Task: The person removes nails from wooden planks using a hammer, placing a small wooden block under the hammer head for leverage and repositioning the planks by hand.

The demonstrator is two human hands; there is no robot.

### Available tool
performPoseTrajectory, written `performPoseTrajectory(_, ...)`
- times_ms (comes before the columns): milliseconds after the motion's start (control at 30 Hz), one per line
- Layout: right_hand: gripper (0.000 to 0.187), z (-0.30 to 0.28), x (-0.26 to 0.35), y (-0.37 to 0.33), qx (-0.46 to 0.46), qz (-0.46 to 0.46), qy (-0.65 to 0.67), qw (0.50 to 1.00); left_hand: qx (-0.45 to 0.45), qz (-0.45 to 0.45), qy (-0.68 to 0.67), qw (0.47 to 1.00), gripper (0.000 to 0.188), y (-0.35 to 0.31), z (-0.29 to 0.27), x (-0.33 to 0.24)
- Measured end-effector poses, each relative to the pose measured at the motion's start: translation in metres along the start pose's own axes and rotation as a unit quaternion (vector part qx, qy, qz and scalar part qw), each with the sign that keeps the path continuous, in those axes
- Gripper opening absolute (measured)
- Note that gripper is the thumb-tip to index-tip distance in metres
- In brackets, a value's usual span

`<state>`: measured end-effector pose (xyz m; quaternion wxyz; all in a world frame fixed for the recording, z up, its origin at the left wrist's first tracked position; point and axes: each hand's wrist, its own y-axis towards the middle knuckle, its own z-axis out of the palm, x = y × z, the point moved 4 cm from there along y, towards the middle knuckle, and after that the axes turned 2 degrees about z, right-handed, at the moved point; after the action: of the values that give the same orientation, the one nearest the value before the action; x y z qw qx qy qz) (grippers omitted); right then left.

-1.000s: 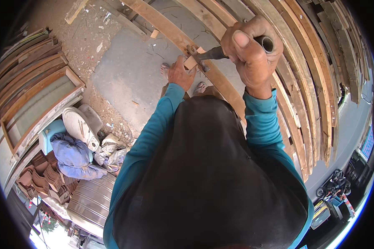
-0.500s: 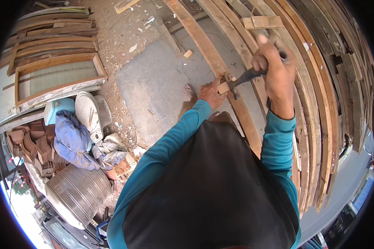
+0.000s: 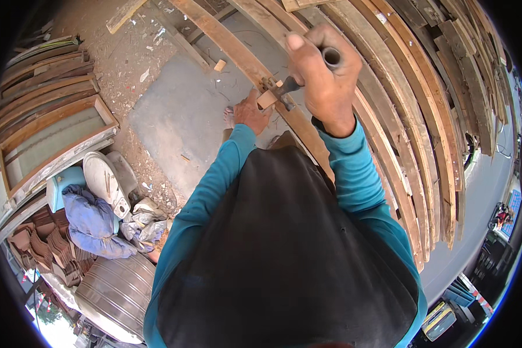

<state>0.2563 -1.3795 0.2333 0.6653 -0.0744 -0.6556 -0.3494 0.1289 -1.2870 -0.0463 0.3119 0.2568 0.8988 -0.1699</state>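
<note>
My right hand is wrapped round the dark tubular handle of a hammer, its hollow end showing above the fist. The hammer's head lies down on a long brown wooden beam, against a small light wooden block. At the beam's left edge, my left hand is closed on the block's near side, its fingertips partly hidden. Beneath the hammer's head, the exact contact with the beam is hard to make out.
Several long planks lie to the right. A grey sheet covers the ground left of the beam, with a loose wood offcut. Far left are a framed panel, a toilet bowl, a blue cloth bundle, roof tiles and a ribbed metal drum.
The view has shifted, so the scene sits further left. My right fist looks larger and nearer, with the hammer handle's end tipped toward me. My left hand stays beside the block.
</note>
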Motion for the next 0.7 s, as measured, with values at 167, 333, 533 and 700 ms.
performPoseTrajectory(167, 0.026, -0.063, -0.012, -0.034, 0.021, -0.034, 0.086, 0.996, 0.020, 0.055, 0.067, 0.996, 0.049, -0.018, 0.015, -0.021)
performPoseTrajectory(333, 0.029, -0.043, -0.003, -0.011, -0.060, 0.036, -0.028, 0.997, 0.065, 0.021, 0.045, 0.997, 0.053, -0.027, 0.022, -0.031)
performPoseTrajectory(533, 0.034, -0.151, -0.037, -0.060, -0.103, -0.029, 0.189, 0.976, 0.045, 0.008, 0.042, 0.998, 0.060, -0.025, 0.035, -0.024)
performPoseTrajectory(700, 0.036, -0.236, -0.063, -0.108, -0.240, -0.002, 0.235, 0.942, 0.013, 0.059, 0.023, 0.998, 0.057, -0.031, 0.049, -0.023)
